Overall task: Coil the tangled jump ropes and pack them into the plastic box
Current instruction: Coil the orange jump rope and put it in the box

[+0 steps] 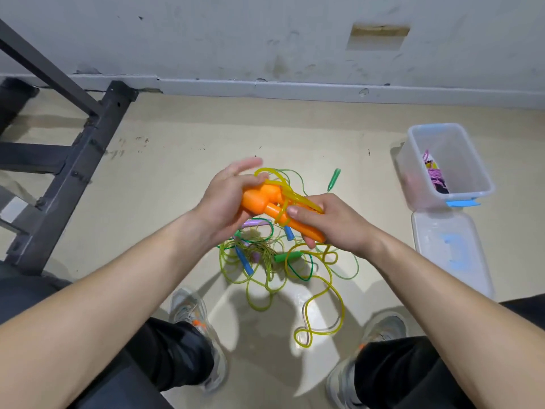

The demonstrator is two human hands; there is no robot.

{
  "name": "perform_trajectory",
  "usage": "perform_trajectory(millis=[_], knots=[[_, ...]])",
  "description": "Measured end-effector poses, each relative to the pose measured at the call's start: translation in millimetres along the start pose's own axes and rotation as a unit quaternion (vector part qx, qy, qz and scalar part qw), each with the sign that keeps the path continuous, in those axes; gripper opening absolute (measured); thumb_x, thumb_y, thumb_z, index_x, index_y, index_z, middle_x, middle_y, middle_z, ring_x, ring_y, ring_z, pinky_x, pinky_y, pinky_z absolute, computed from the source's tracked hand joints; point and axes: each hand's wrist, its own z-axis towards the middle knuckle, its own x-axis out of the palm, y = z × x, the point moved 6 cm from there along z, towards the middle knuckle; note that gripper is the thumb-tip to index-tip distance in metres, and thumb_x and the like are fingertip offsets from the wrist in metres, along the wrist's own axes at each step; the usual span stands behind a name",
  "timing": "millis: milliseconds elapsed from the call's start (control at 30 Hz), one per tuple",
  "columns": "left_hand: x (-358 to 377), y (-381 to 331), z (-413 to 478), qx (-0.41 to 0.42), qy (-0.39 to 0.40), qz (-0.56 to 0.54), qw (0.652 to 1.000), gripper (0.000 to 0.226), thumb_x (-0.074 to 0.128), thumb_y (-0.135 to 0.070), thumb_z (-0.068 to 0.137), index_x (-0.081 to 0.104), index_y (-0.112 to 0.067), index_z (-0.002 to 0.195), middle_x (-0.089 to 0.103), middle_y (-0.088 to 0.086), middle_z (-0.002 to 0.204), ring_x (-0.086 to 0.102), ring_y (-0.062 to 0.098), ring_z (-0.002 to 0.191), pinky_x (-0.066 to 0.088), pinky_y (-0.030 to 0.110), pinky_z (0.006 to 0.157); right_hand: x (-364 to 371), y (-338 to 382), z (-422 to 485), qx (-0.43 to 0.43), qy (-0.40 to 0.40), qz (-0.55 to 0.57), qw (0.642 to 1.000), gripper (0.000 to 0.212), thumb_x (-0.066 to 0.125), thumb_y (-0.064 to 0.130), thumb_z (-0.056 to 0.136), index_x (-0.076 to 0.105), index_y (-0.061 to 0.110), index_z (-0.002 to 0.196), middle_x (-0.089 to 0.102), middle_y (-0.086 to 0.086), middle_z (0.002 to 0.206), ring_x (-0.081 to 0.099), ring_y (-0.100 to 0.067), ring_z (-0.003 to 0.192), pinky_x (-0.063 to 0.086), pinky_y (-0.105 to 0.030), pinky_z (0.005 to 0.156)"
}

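Two orange jump-rope handles (262,199) lie side by side between my hands, above the floor. My left hand (227,199) cups their thick ends, its upper fingers stretched out. My right hand (327,222) grips the thin ends and pinches the yellow rope (318,290), which loops round the handles and trails down to the floor. Beneath lies a tangle of green ropes (259,261) with green, blue and purple handles. The clear plastic box (424,178) stands at the right with a coiled purple rope (435,175) inside.
The box's lid (451,255) lies flat on the floor just in front of the box. A dark metal frame (73,160) stands at the left by the wall. My two shoes (194,320) flank the tangle on the beige floor.
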Motion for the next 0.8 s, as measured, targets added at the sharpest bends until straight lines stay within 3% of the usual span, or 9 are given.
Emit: perform_trajectory(millis=[100, 200, 333, 467, 533, 600, 667, 733, 800], knots=[[0, -2, -2, 0.023, 0.031, 0.207, 0.978, 0.024, 0.053, -0.009, 0.098, 0.066, -0.015, 0.117, 0.07, 0.01, 0.098, 0.069, 0.022, 0.069, 0.056, 0.029, 0.053, 4, -8, 1, 0.001, 0.007, -0.022, 1.0, 0.034, 0.062, 0.039, 0.096, 0.065, 0.008, 0.082, 0.063, -0.009, 0.058, 0.059, -0.018, 0.055, 0.044, -0.03, 0.062], [2, -6, -6, 0.13, 0.055, 0.338, 0.931, 0.022, 0.066, -0.032, 0.096, 0.063, -0.026, 0.117, 0.065, 0.002, 0.087, 0.067, 0.023, 0.057, 0.054, 0.033, 0.047, 10, -11, 2, -0.003, 0.0, 0.008, 1.0, 0.028, 0.06, 0.034, 0.098, 0.065, 0.014, 0.08, 0.063, -0.011, 0.059, 0.06, -0.018, 0.057, 0.047, -0.032, 0.065], [-3, -5, -4, 0.192, 0.041, 0.361, 0.912, 0.009, 0.07, -0.031, 0.093, 0.067, -0.023, 0.093, 0.065, -0.003, 0.071, 0.064, 0.023, 0.047, 0.049, 0.032, 0.04, 8, -13, 1, 0.02, 0.047, -0.007, 0.999, 0.038, 0.061, 0.046, 0.093, 0.065, 0.011, 0.08, 0.067, -0.01, 0.063, 0.06, -0.016, 0.058, 0.044, -0.025, 0.059], [-5, 6, -4, 0.206, 0.015, 0.431, 0.879, 0.014, 0.072, -0.04, 0.091, 0.069, -0.028, 0.084, 0.068, -0.003, 0.072, 0.067, 0.016, 0.06, 0.051, 0.03, 0.052, -12, -3, 6, -0.014, 0.026, -0.119, 0.992, 0.056, 0.058, 0.064, 0.088, 0.064, 0.012, 0.067, 0.055, 0.007, 0.058, 0.049, -0.006, 0.058, 0.039, -0.027, 0.06], [-5, 15, -6, 0.196, 0.03, 0.454, 0.868, 0.017, 0.071, -0.043, 0.088, 0.07, -0.026, 0.084, 0.07, -0.003, 0.073, 0.067, 0.015, 0.062, 0.051, 0.029, 0.056, -30, 7, 6, -0.034, -0.002, -0.132, 0.991, 0.048, 0.066, 0.051, 0.091, 0.066, 0.011, 0.066, 0.046, 0.008, 0.048, 0.038, -0.006, 0.047, 0.03, -0.022, 0.047], [2, 23, -10, 0.167, 0.067, 0.404, 0.897, 0.015, 0.07, -0.04, 0.088, 0.069, -0.026, 0.085, 0.069, 0.003, 0.071, 0.066, 0.028, 0.054, 0.052, 0.036, 0.048, -44, 11, 8, -0.052, -0.017, -0.066, 0.996, 0.04, 0.069, 0.036, 0.093, 0.062, 0.015, 0.06, 0.035, 0.006, 0.047, 0.025, -0.009, 0.044, 0.018, -0.021, 0.043], [14, 22, -18, 0.15, 0.106, 0.308, 0.933, 0.015, 0.07, -0.036, 0.092, 0.068, -0.022, 0.086, 0.066, 0.007, 0.066, 0.059, 0.036, 0.043, 0.047, 0.036, 0.037, -45, 1, 11, -0.033, -0.031, 0.109, 0.993, 0.037, 0.071, 0.037, 0.088, 0.057, 0.019, 0.059, 0.038, 0.007, 0.049, 0.025, -0.008, 0.046, 0.018, -0.022, 0.044], [27, 13, -25, 0.156, 0.131, 0.228, 0.952, 0.02, 0.066, -0.034, 0.091, 0.066, -0.015, 0.086, 0.063, 0.005, 0.061, 0.055, 0.026, 0.038, 0.041, 0.027, 0.033, -24, -14, 13, 0.023, -0.003, 0.278, 0.96, 0.044, 0.082, 0.05, 0.075, 0.06, 0.013, 0.065, 0.051, -0.001, 0.056, 0.035, -0.012, 0.049, 0.03, -0.024, 0.046], [30, 4, -26, 0.149, 0.111, 0.144, 0.972, 0.025, 0.061, -0.034, 0.09, 0.064, -0.01, 0.083, 0.06, 0.005, 0.059, 0.05, 0.019, 0.034, 0.037, 0.022, 0.03, 7, -26, 14, 0.061, 0.015, 0.366, 0.929, 0.058, 0.078, 0.055, 0.076, 0.065, 0.0, 0.086, 0.064, -0.023, 0.075, 0.042, -0.023, 0.058, 0.044, -0.034, 0.057]])
